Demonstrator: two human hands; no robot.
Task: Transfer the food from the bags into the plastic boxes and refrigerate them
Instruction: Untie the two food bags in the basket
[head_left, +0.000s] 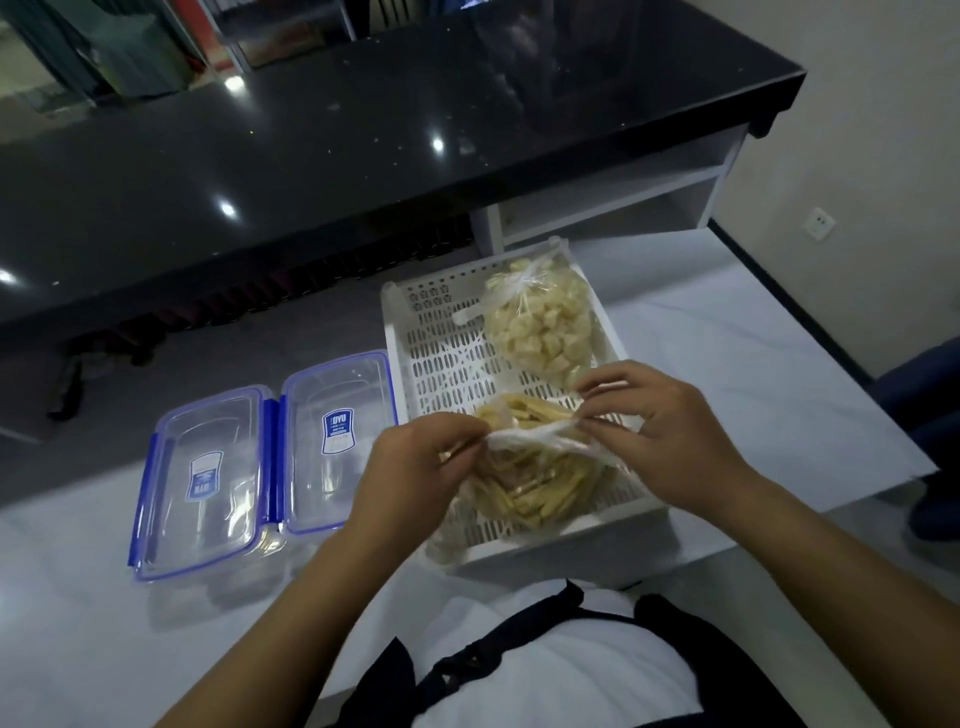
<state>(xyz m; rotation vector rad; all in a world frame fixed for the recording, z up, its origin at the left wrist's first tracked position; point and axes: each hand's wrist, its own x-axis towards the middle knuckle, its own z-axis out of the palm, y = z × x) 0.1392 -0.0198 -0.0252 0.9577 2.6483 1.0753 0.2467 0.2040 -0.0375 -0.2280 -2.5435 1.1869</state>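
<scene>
Head view, counts first: 2 bags of food, 2 plastic boxes, 1 white slotted tray (441, 358), 2 hands.

Bag of strips (524, 483) sits at the near end of the tray, pale yellow sticks inside, its twisted neck pulled out roughly level between the hands. Bag of cubes (540, 332) lies at the far end of the tray, knotted at the top, touched by neither hand.

The boxes stand side by side on the white surface (727, 332), just left of the tray: near box (202, 478) and far box (337, 441). Both clear with blue clips, each with 1 blue label. Can't tell whether lids are on.

Left hand (415, 467): fingers curled, pinching the left end of the twisted neck, palm over the bag's left side. Right hand (660, 431): thumb and fingertips pinching the right end of the neck, other fingers bent above it. Both forearms come in from the bottom edge, angled inward, hands level over the tray's near half.

Dark counter (311, 156) runs behind the surface.
</scene>
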